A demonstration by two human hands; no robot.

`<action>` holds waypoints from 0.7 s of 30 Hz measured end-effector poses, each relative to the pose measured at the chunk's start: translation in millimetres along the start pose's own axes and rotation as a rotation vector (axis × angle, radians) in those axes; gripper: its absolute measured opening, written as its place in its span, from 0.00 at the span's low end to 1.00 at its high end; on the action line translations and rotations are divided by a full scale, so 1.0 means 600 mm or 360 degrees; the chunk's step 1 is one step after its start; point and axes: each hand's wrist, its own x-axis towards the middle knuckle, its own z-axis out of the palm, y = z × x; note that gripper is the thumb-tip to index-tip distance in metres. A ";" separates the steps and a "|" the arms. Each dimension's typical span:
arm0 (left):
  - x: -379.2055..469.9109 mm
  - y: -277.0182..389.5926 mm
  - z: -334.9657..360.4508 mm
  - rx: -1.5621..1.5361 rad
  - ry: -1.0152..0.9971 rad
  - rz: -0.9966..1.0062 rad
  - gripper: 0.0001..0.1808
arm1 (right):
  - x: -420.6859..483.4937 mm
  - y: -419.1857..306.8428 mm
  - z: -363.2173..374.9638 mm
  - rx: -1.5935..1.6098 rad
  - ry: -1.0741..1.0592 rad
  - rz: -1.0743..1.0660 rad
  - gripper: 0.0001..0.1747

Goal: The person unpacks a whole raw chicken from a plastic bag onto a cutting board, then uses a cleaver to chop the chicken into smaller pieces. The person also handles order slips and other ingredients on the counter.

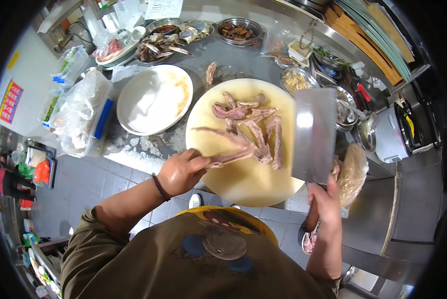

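My left hand (183,171) grips the near end of a long, forked piece of poultry meat (232,152), which lies over the left part of a round yellowish chopping board (245,187). In my right hand (326,200) is the wooden handle of a broad cleaver (313,134); its blade is raised at the board's right edge, slightly blurred. Several bony meat pieces (277,142) lie on the middle of the board. Left of the board stands a large white oval plate (148,102) with brown specks. One small piece of meat (210,73) lies on the counter behind the board.
Metal bowls of food (239,33) line the back of the counter. Plastic tubs, one bagged (77,123), stand at the left. At the right are a bowl of yellowish food (298,80), a plastic-wrapped bundle (352,172) and a white pot (391,136). A person in dark trousers (16,183) is far left.
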 end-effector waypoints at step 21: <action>0.214 -0.162 0.093 0.0312 -0.0359 -0.0643 0.19 | -0.056 0.050 -0.070 0.0116 0.0006 0.0051 0.11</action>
